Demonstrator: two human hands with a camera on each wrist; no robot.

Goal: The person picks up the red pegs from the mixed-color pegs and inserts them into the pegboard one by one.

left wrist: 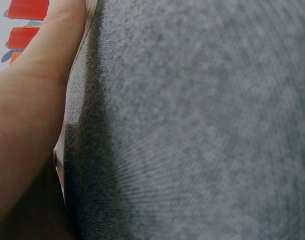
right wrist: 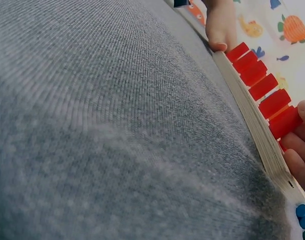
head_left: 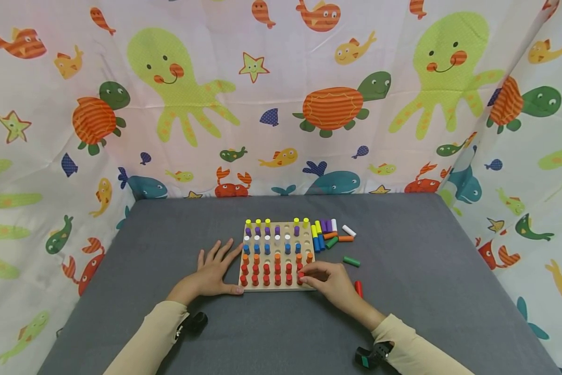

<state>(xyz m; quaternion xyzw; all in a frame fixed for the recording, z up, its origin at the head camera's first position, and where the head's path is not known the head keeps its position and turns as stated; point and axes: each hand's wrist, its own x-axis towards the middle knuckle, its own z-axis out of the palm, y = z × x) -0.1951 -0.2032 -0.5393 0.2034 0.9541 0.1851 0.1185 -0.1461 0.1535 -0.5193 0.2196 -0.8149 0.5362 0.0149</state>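
A wooden pegboard [head_left: 257,287] lies on the grey table, with rows of red, orange, blue, white, purple and yellow pegs standing in it. My left hand [head_left: 213,272] rests flat at its left side with fingers spread; the thumb touches the near left corner. At the near right end of the board, my right hand [head_left: 331,281] pinches a red peg [right wrist: 285,122] between thumb and fingers. That peg stands upright at the end of the nearest red row; whether it is fully seated is hidden. In the left wrist view, part of the left hand [left wrist: 27,105] appears beside red pegs.
Loose yellow, blue, purple, white, orange and green pegs [head_left: 332,243] lie clustered off the board's far right corner. A single green peg [head_left: 351,261] lies nearer, and a loose red peg [head_left: 358,288] is beside the right wrist. A patterned curtain [head_left: 281,104] surrounds the table.
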